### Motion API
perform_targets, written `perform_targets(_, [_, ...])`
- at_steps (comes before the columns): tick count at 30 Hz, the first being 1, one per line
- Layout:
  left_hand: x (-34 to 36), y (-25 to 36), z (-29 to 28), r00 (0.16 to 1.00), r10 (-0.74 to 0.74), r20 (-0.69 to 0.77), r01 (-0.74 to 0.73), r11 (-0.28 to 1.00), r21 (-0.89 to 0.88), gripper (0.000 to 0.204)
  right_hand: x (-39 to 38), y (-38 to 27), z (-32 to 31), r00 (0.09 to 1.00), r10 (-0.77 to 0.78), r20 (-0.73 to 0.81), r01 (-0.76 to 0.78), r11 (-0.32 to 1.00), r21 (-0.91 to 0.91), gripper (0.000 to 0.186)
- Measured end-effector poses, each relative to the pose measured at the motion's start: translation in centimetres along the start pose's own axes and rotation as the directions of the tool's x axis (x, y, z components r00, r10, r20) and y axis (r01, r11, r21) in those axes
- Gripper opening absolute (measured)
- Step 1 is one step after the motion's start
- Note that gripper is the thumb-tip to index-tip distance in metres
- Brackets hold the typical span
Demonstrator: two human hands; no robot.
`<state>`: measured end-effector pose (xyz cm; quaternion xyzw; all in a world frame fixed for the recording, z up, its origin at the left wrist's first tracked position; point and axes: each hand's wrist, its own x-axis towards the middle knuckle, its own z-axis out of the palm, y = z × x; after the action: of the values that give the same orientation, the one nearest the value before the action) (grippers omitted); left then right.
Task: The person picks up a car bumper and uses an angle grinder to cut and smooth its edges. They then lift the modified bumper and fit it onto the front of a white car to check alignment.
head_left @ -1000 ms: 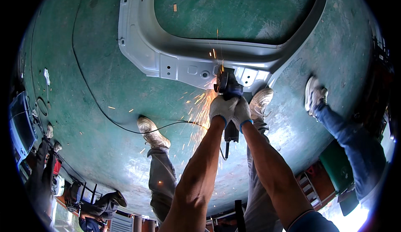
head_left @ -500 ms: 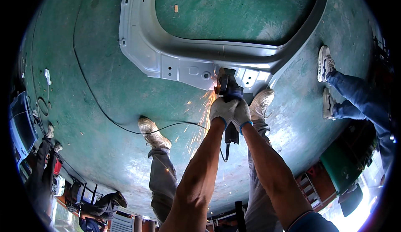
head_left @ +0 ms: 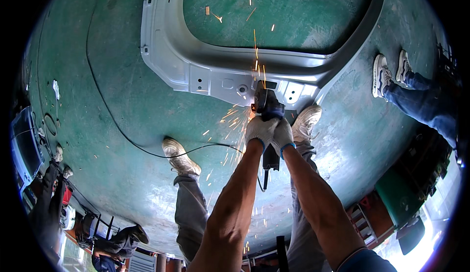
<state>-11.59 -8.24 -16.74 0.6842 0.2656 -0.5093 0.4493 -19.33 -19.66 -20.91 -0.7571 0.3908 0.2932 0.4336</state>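
My left hand [head_left: 260, 131] and my right hand [head_left: 282, 134], both in white knit gloves, are closed on a black angle grinder [head_left: 268, 100], side by side along its body. The grinder's head is against the lower flange of a grey stamped metal panel [head_left: 215, 66], shaped like a large frame, lying on the green floor. Orange sparks spray from the disc toward me and upward over the panel. The grinder's cord [head_left: 127, 137] runs across the floor past my left shoe [head_left: 181, 156]. My right shoe [head_left: 307, 121] is close beside the panel's edge.
A co-worker's legs [head_left: 416, 100] in jeans stand at the right. Other people [head_left: 125, 242] are at the lower left, near a blue panel [head_left: 27, 142] and a red object [head_left: 67, 195]. A green bin [head_left: 394, 196] and clutter line the lower right.
The co-worker at the right has stepped; both shoes now stand together farther up beside the panel. My hands and the grinder are nearly still. The spark spray varies, now also rising over the panel.
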Motion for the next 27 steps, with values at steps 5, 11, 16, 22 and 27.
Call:
perform_targets(5, [-0.3,-0.9,0.0,1.000,-0.011,-0.022,0.011,1.000,-0.018,0.055,-0.4,0.4,0.4,0.999,-0.028,0.033,0.027,0.999,0.033,0.043])
perform_targets(11, [0.6,-1.7,0.4,1.000,0.001,-0.007,-0.002,0.997,-0.072,0.055,-0.7,-0.6,0.1,1.000,0.007,0.024,-0.007,1.000,0.001,0.046])
perform_targets(16, [0.0,-1.4,0.2,1.000,-0.021,-0.011,0.020,0.996,-0.085,0.055,0.6,2.9,1.3,0.998,0.020,0.057,-0.026,0.993,0.118,0.048])
perform_targets(22, [0.4,-2.3,0.4,1.000,0.000,-0.014,-0.001,0.997,-0.079,0.055,-0.7,0.1,0.2,0.999,0.021,0.043,-0.017,0.996,-0.083,0.050])
perform_targets(27, [0.8,-3.5,0.9,1.000,-0.004,-0.026,0.001,0.995,-0.095,0.054,-1.6,-1.2,0.2,0.997,0.076,0.018,-0.074,0.993,-0.092,0.053])
